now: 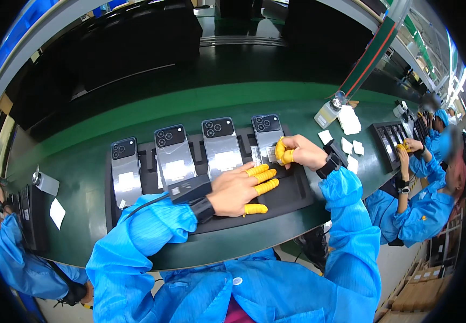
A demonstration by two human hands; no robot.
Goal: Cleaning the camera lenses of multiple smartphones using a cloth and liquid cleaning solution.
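A black tray [289, 199] lies before me with several grey smartphones in a row, their backs and camera blocks up. My right hand [300, 152], in yellow finger cots, is closed at the lower right part of the rightmost phone [265, 139]. Whatever its curled fingers hold, if anything, is hidden; a small white label [271, 153] shows beside them. My left hand [238, 191] reaches over the tray just below the phones, palm down, fingers stretched out and also in yellow cots. A second phone from the right [222, 151] lies just beyond it.
A dispenser bottle [327, 114] and white wipes [349, 120] stand right of the tray. On the left are another bottle [47, 183] and a white sheet [57, 213]. Co-workers in blue sit on both sides; a phone tray [383, 145] lies before one at right.
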